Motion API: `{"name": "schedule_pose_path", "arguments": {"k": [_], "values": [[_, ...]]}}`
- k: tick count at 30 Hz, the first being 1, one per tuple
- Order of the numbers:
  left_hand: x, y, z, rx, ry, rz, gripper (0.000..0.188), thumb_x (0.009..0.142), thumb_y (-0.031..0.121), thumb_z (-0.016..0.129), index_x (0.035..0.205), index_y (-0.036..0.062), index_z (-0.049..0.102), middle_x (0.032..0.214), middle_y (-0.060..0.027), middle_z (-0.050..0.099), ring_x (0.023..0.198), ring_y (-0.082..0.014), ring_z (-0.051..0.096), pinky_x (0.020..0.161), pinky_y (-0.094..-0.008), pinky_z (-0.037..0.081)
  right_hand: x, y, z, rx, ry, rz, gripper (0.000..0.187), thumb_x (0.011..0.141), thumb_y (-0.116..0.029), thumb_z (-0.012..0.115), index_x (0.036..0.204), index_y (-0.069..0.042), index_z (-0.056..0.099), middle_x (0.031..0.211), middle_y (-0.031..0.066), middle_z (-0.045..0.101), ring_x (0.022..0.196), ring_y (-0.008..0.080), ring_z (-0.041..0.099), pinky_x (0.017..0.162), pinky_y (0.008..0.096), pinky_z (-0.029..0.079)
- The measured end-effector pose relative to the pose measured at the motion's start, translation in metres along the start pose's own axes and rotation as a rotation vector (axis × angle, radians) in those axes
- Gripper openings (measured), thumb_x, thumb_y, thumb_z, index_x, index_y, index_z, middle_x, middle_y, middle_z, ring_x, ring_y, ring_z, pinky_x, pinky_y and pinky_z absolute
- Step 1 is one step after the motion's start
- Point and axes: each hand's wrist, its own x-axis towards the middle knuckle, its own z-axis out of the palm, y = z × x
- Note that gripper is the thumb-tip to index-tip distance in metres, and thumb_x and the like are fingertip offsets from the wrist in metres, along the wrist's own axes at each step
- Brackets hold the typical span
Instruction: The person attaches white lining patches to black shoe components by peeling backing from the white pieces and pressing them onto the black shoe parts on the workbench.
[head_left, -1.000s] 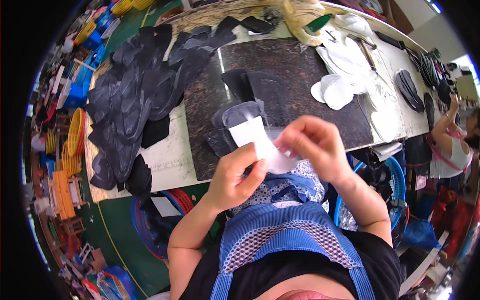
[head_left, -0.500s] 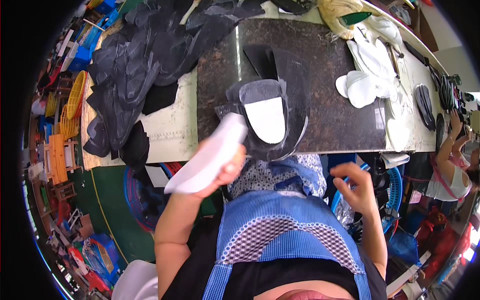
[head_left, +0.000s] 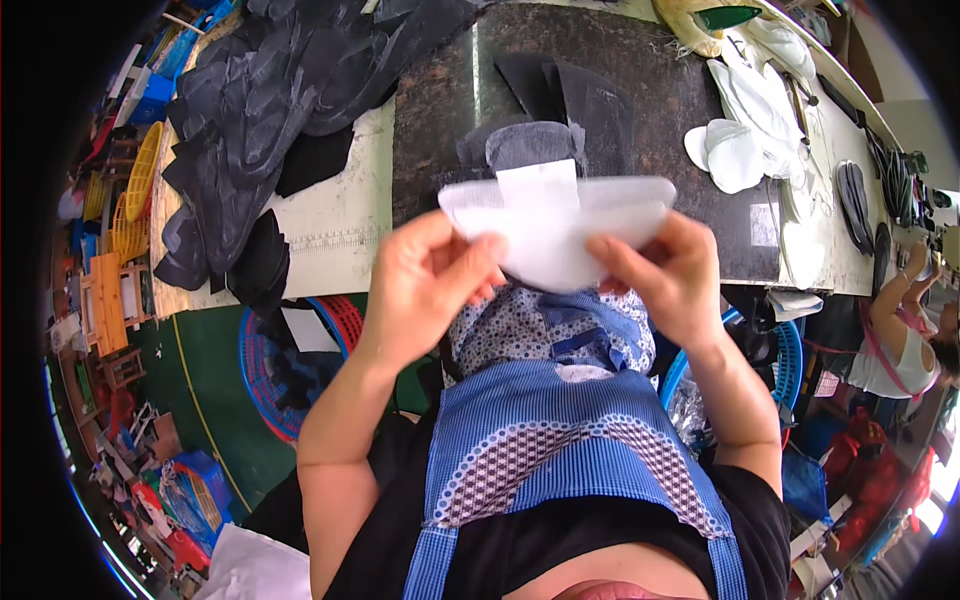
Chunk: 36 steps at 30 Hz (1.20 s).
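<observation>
My left hand [head_left: 420,285] and my right hand [head_left: 672,278] hold a white curved piece [head_left: 555,245] by its two ends, thumbs toward me and fingers behind. It is broad with a rounded lower edge, blurred a little, and looks like a stiff shoe part. Just behind it, dark grey shoe-upper pieces [head_left: 532,145] lie on a dark mottled board [head_left: 660,130]. The top of a white U-shaped patch [head_left: 537,174] shows on them, its lower part hidden by the held piece.
A heap of dark cut pieces [head_left: 240,130] covers the table's left. White flat pieces [head_left: 735,155] and dark soles [head_left: 853,200] lie to the right. Baskets [head_left: 265,365] stand below the table edge. Another person's arm [head_left: 890,310] is at far right.
The white piece has moved up and right, from my left hand alone to both hands. My right hand has come up and taken its right end. The view has shifted slightly.
</observation>
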Motion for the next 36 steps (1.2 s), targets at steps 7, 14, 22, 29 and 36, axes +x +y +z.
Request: {"name": "schedule_pose_path", "arguments": {"k": [7, 14, 22, 29, 36], "values": [[0.009, -0.039, -0.003, 0.286, 0.102, -0.028, 0.014, 0.090, 0.014, 0.078, 0.091, 0.0018, 0.073, 0.069, -0.0012, 0.067, 0.056, -0.0061, 0.059, 0.050, -0.0212, 0.044, 0.018, 0.026, 0.008, -0.121, -0.087, 0.088, 0.026, 0.092, -0.014, 0.076, 0.105, 0.008, 0.071, 0.082, 0.0101, 0.074, 0.065, 0.0101, 0.068, 0.060, 0.0226, 0.056], [0.001, -0.047, 0.023, 1.132, -0.226, 0.649, 0.062, 0.079, 0.020, 0.078, 0.135, 0.0052, 0.057, 0.145, -0.0137, 0.056, 0.137, -0.0279, 0.053, 0.114, -0.0419, 0.040, 0.024, 0.044, 0.005, -0.342, 0.037, -0.037, 0.026, 0.084, -0.016, 0.079, 0.096, 0.004, 0.069, 0.071, 0.0112, 0.070, 0.060, 0.0139, 0.064, 0.057, 0.0305, 0.053], [0.027, -0.058, 0.006, 1.113, -0.154, 0.871, 0.045, 0.081, 0.009, 0.071, 0.125, 0.0090, 0.067, 0.137, -0.0047, 0.065, 0.127, -0.0205, 0.061, 0.102, -0.0354, 0.046, 0.013, 0.032, -0.017, -0.329, -0.094, -0.119, 0.016, 0.091, -0.011, 0.075, 0.097, 0.001, 0.069, 0.084, 0.0080, 0.073, 0.078, 0.0129, 0.069, 0.070, 0.0297, 0.055], [0.036, -0.049, -0.002, 0.868, -0.015, 0.950, 0.033, 0.075, 0.007, 0.075, 0.108, 0.0127, 0.077, 0.116, -0.0012, 0.075, 0.106, -0.0165, 0.072, 0.090, -0.0322, 0.052, 0.021, 0.036, -0.050, 0.386, -0.148, 0.431, 0.059, 0.106, -0.050, 0.046, 0.127, 0.004, 0.058, 0.103, 0.0209, 0.073, 0.094, 0.0301, 0.075, 0.080, 0.0359, 0.062], [0.026, -0.023, -0.021, 0.823, 0.056, 1.178, 0.018, 0.083, 0.013, 0.071, 0.099, 0.0168, 0.076, 0.110, -0.0009, 0.075, 0.109, -0.0173, 0.071, 0.097, -0.0356, 0.054, 0.033, 0.007, 0.026, 0.593, -0.004, 0.334, 0.047, 0.093, -0.009, 0.072, 0.130, 0.008, 0.048, 0.115, 0.0176, 0.068, 0.103, 0.0250, 0.071, 0.090, 0.0391, 0.059]]}}
